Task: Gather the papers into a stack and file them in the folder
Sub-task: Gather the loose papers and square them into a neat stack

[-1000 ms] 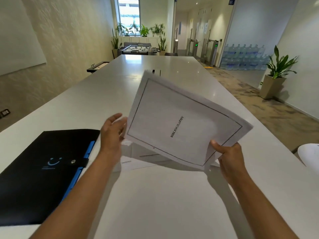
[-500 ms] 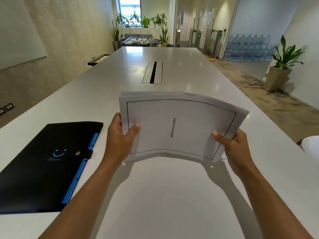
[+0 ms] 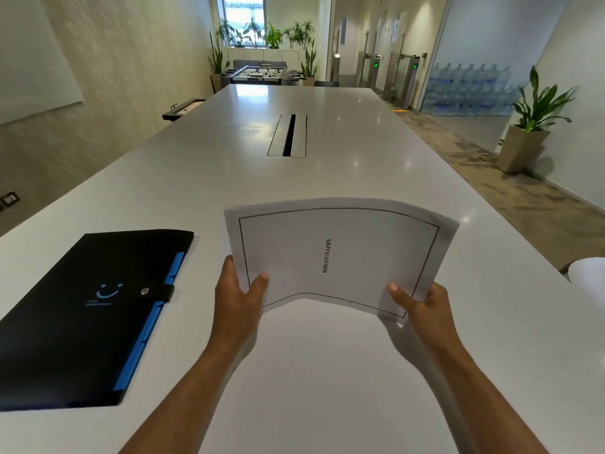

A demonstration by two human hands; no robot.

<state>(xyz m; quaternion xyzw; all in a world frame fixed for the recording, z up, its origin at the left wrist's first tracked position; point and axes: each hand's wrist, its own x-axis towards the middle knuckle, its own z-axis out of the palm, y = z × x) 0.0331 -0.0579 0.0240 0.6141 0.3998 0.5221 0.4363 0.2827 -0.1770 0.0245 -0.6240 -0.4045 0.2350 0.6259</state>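
I have the papers [image 3: 337, 257] up off the tabletop [image 3: 327, 371], one hand on each short side. My left hand [image 3: 237, 296] pinches the near-left corner, thumb on top and fingers under; my right hand [image 3: 422, 306] does the same at the near-right corner. Held at both sides like that, the sheets arch in the middle. I judge that the grip lets me square the edges, as the far edge shows a slight stagger between sheets. The top page reads BIBLIOGRAPHY, turned sideways to me.

The folder [image 3: 88, 316] lies flat at my 9 o'clock, well apart from the papers. It is black with blue tabs along its right edge, and its snap strap looks fastened, so I judge it must be opened before anything goes in.

Bare tabletop runs under the stack and toward me at 6 o'clock, room enough to tap the edges level. A cable slot [image 3: 289, 136] sits far off at 12 o'clock. The tabletop's right edge falls away near 3 o'clock, just past a white rounded object [image 3: 589, 273] I cannot identify, so I would keep the stack moving leftward.
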